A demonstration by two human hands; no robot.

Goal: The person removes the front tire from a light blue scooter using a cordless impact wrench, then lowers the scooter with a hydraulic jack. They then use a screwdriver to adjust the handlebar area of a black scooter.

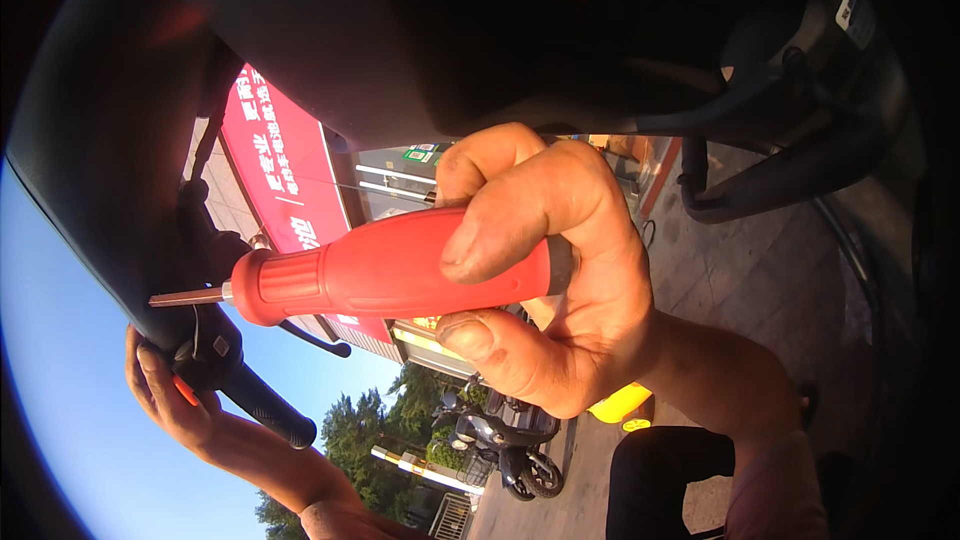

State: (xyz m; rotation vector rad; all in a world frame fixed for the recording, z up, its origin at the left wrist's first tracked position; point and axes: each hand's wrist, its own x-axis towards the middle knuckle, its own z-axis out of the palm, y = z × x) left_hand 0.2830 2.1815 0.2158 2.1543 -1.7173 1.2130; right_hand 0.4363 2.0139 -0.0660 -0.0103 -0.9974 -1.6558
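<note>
My right hand (560, 270) is closed around a screwdriver with a thick red handle (390, 265), its thumb below and fingers curled over the top. The short metal shaft (190, 297) points left, its tip overlapping the edge of a dark scooter handlebar cover (95, 170). Whether the tip touches the cover I cannot tell. At the lower left, my left hand (170, 395) holds the cover's lower edge beside the switch housing (212, 348); its fingertips are partly hidden. A black handlebar grip (270, 408) and a brake lever (315, 338) extend near it.
The scooter's dark body (480, 40) fills the top, with a black bar (780, 175) at the right. Beyond are a red shop sign (285, 160), a parked motor scooter (500, 435), trees (350, 430) and paved ground (740, 280). A yellow object (620, 403) shows behind my right wrist.
</note>
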